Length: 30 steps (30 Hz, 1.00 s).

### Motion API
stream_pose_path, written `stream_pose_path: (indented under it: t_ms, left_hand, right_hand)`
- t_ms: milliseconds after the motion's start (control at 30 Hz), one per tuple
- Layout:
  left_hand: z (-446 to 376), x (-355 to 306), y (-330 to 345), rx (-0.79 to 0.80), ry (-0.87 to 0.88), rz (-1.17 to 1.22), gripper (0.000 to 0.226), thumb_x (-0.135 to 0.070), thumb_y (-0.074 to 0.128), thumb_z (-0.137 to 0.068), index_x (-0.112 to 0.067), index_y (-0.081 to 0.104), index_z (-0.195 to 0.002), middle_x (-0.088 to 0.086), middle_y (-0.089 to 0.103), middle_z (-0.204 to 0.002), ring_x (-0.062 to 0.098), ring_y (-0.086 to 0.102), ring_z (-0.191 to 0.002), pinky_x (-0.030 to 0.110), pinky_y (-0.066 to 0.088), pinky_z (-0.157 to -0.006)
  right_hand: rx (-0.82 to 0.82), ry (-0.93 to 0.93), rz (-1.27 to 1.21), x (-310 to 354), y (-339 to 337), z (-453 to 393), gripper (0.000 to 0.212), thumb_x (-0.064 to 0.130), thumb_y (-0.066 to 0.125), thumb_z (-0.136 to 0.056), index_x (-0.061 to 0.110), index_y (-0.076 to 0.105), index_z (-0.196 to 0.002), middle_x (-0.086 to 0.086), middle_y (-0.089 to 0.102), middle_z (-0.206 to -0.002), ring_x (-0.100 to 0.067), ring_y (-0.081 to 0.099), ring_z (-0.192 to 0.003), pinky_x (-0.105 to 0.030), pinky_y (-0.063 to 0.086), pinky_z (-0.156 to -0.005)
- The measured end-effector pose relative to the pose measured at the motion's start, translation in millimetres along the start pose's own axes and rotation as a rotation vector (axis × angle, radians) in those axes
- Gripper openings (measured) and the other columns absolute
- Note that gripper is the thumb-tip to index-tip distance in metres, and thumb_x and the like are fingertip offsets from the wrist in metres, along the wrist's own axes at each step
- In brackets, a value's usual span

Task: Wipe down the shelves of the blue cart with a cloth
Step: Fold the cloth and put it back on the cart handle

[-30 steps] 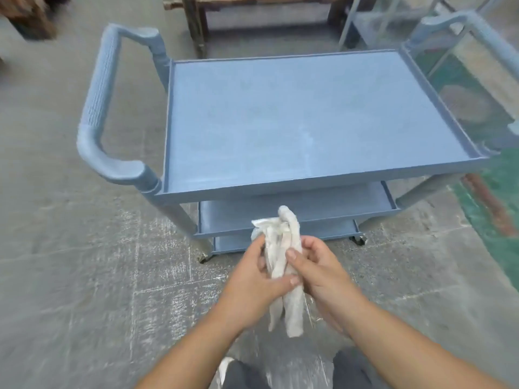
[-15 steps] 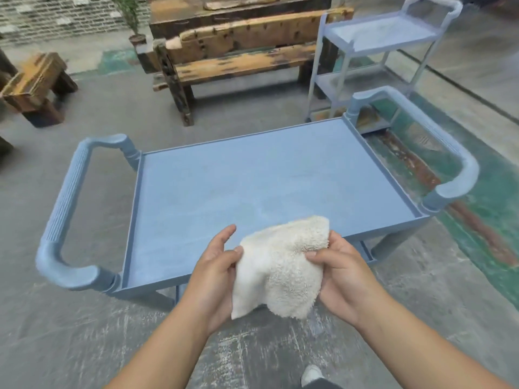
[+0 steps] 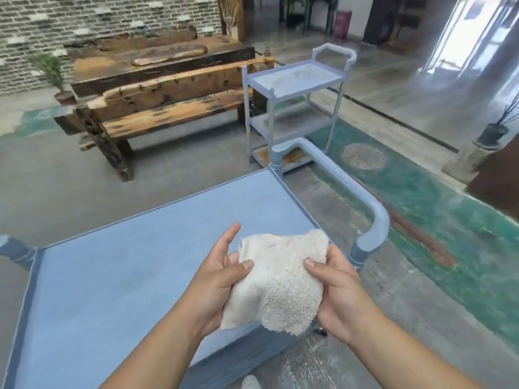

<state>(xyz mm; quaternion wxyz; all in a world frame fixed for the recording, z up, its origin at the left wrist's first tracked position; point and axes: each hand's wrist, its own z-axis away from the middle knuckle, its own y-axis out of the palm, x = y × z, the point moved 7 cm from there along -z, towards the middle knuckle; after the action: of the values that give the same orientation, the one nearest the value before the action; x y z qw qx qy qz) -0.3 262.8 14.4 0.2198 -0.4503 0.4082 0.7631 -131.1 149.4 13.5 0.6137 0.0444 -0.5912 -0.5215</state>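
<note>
I have the cloth (image 3: 276, 282) held up in front of me with both hands, above the near right corner of the blue cart (image 3: 118, 276) and not touching its top shelf. My left hand (image 3: 217, 279) grips the cloth's left side, thumb pressed across the smooth face and the forefinger sticking up straight behind it; my right hand (image 3: 335, 293) pinches the right side, thumb on the fluffy face and the other fingers curled behind where I cannot see them. The cloth is cream-white, bunched and folded over, its smooth side showing on the left and its looped, towelling side on the right, with the lower edge hanging free over the cart's front rim. The top shelf is a flat blue tray with a low raised edge, and I see nothing lying on it. The cart's ribbed handle (image 3: 351, 192) arches along its right end, just beyond my right hand. The lower shelves are hidden under the top one from here. Farther off stand a second, paler cart (image 3: 295, 80) with three shelves, a worn wooden bench (image 3: 168, 108) to its left, and a brick wall (image 3: 84, 23) behind. The floor (image 3: 421, 290) is grey concrete with patches of green paint on the right.
</note>
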Motion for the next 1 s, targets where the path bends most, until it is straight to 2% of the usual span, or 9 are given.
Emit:
stream_pose_path:
  t_ms: [67, 233, 367, 433, 500, 600, 733, 833, 1000]
  left_hand:
    - [-33.2, -9.6, 12.9, 0.091, 0.009, -0.03, 0.083, 0.004, 0.068, -0.078, -0.034, 0.037, -0.144, 0.015, 0.067, -0.121, 0.032, 0.068, -0.101, 0.036, 0.057, -0.073]
    - [-124.3, -26.4, 56.1, 0.329, -0.024, -0.128, 0.078, 0.012, 0.054, -0.086, -0.029, 0.032, -0.148, 0.007, 0.068, -0.122, 0.024, 0.067, -0.103, 0.032, 0.056, -0.075]
    - [-192.9, -29.5, 105.0, 0.486, -0.039, -0.246, 0.081, 0.018, 0.044, -0.089, -0.032, 0.027, -0.15, 0.003, 0.063, -0.131, 0.023, 0.063, -0.114, 0.034, 0.054, -0.087]
    - [-224.8, -26.8, 129.4, 0.549, -0.034, -0.324, 0.085, 0.02, 0.041, -0.09, -0.037, 0.024, -0.151, 0.0, 0.045, -0.149, 0.022, 0.048, -0.132, 0.034, 0.047, -0.099]
    - [-256.2, -24.8, 149.9, 0.588, -0.006, -0.428, 0.086, 0.018, 0.041, -0.091, -0.04, 0.021, -0.151, -0.018, 0.022, -0.151, 0.014, 0.02, -0.146, 0.022, 0.04, -0.103]
    - [-301.3, -17.9, 171.7, 0.605, 0.007, -0.551, 0.087, 0.017, 0.041, -0.091, -0.041, 0.017, -0.152, -0.028, 0.014, -0.143, 0.007, 0.008, -0.145, 0.006, 0.036, -0.087]
    - [-354.5, 0.1, 191.4, 0.624, -0.029, -0.67, 0.093, 0.018, 0.04, -0.089, -0.044, 0.011, -0.151, -0.022, 0.006, -0.157, 0.006, 0.007, -0.145, 0.012, 0.03, -0.093]
    - [-380.4, 17.8, 196.8, 0.647, -0.063, -0.9, 0.093, 0.012, 0.044, -0.091, -0.046, 0.003, -0.151, -0.012, 0.003, -0.162, 0.01, 0.01, -0.147, 0.015, 0.033, -0.09]
    - [-401.5, 41.6, 196.7, 0.622, 0.0, -1.404, 0.092, -0.002, 0.048, -0.091, -0.04, -0.011, -0.151, 0.003, 0.019, -0.161, 0.022, 0.039, -0.136, 0.033, 0.038, -0.098]
  right_hand:
    - [-0.046, -0.092, 0.008, 18.7, -4.8, -13.5, 0.045, -0.004, 0.056, -0.076, 0.005, 0.051, -0.119, -0.023, 0.067, -0.116, -0.038, 0.066, -0.105, -0.05, 0.058, -0.079]
    - [-0.22, -0.283, 0.009, 68.6, -26.2, -41.5, 0.047, -0.008, 0.053, -0.081, 0.0, 0.045, -0.127, -0.025, 0.063, -0.124, -0.042, 0.061, -0.114, -0.06, 0.047, -0.096]
    - [-0.369, -0.407, 0.001, 106.0, -52.4, -65.8, 0.033, -0.012, 0.048, -0.088, 0.005, 0.05, -0.117, -0.019, 0.068, -0.114, -0.035, 0.068, -0.101, -0.051, 0.057, -0.081]
    - [-0.468, -0.451, 0.0, 123.8, -71.1, -79.2, 0.03, -0.013, 0.048, -0.089, 0.005, 0.05, -0.112, -0.018, 0.068, -0.111, -0.033, 0.068, -0.098, -0.049, 0.058, -0.078]
    - [-0.54, -0.473, 0.0, 139.7, -87.8, -95.2, 0.027, -0.014, 0.048, -0.09, 0.005, 0.05, -0.109, -0.02, 0.067, -0.11, -0.034, 0.067, -0.099, -0.051, 0.056, -0.084]
    - [-0.601, -0.476, 0.009, 160.1, -111.5, -122.4, 0.026, -0.014, 0.049, -0.09, 0.003, 0.05, -0.109, -0.021, 0.067, -0.111, -0.035, 0.067, -0.101, -0.053, 0.054, -0.088]
    - [-0.714, -0.391, 0.086, 176.3, -150.2, -156.9, 0.021, -0.008, 0.055, -0.09, 0.007, 0.049, -0.104, -0.019, 0.065, -0.105, -0.03, 0.067, -0.088, -0.054, 0.053, -0.083]
    - [-0.802, -0.236, 0.155, 171.5, -177.4, -171.3, 0.02, -0.003, 0.059, -0.09, 0.009, 0.048, -0.101, -0.027, 0.057, -0.115, -0.034, 0.06, -0.097, -0.06, 0.047, -0.091]
    - [-0.632, -0.069, 0.051, 162.3, -190.9, -179.9, 0.012, -0.009, 0.051, -0.092, 0.002, 0.055, -0.09, -0.016, 0.067, -0.089, -0.02, 0.07, -0.08, -0.034, 0.058, -0.075]
